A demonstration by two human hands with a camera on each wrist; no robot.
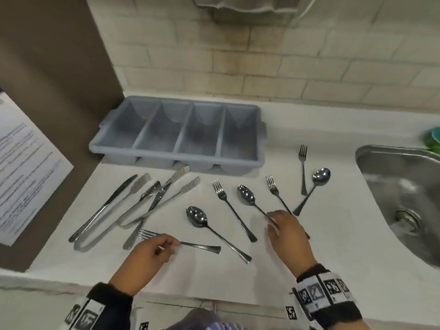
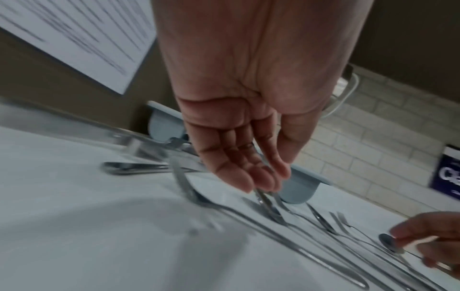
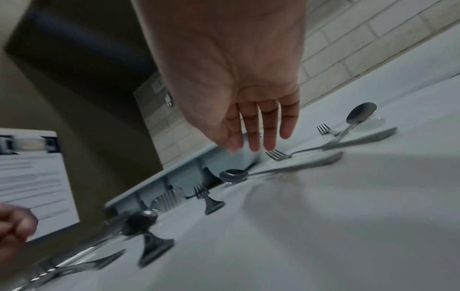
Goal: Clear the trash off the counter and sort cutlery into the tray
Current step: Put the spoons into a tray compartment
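A grey four-compartment tray sits at the back of the white counter, with nothing in it. Cutlery lies scattered in front of it. At the near left, my left hand pinches the handle of a fork lying flat; the left wrist view shows thumb and fingertips meeting on it. My right hand reaches down over the handle of a spoon in the middle. Its fingers are straight in the right wrist view and hold nothing.
Left of the hands lie a knife and tongs. Another spoon and several forks, such as one fork, lie between the hands and the tray. A steel sink is at the right, with a far spoon beside it.
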